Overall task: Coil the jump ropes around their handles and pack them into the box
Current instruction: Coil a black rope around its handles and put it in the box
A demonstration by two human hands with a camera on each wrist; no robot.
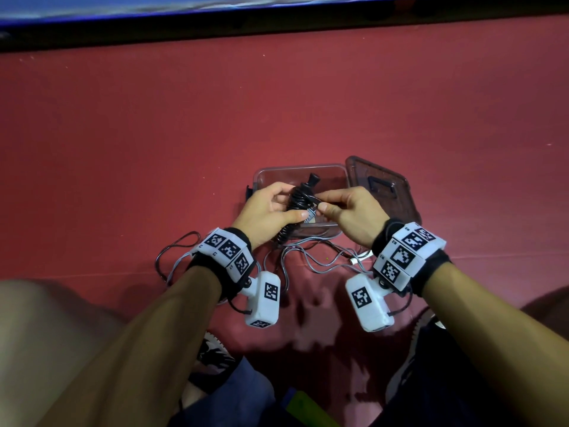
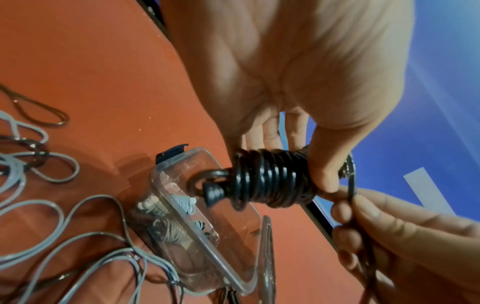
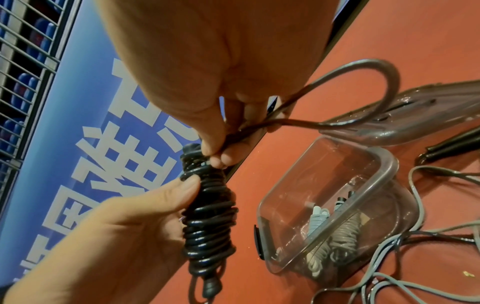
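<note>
A: Status on black jump rope (image 1: pixel 300 197)?
B: Coiled tight round its handles, held in the air over the clear box (image 1: pixel 338 177). Left hand (image 1: pixel 264 211) wraps the bundle, thumb pressed on the coils. Left wrist view shows the handle's flared end poking out of the coil toward the box.
A: Right hand (image 1: pixel 351 212)?
B: Grip is pinched, thumb and fingertips on the loose tail of the black cord right at the bundle's end. Right wrist view: the tail loops out past the fingers.
A: Box contents?
B: Grey coiled rope (image 3: pixel 337 236) already lying inside, with a black-tipped handle beside it. Box is open on the red floor (image 1: pixel 154 149), dark lid (image 1: pixel 385 189) lying just to its right, touching.
A: Other stuff?
B: Loose grey rope (image 1: pixel 323 260) sprawled on the floor between the box and the person's wrists. Another black handle (image 3: pixel 454 144) lies near the lid.
</note>
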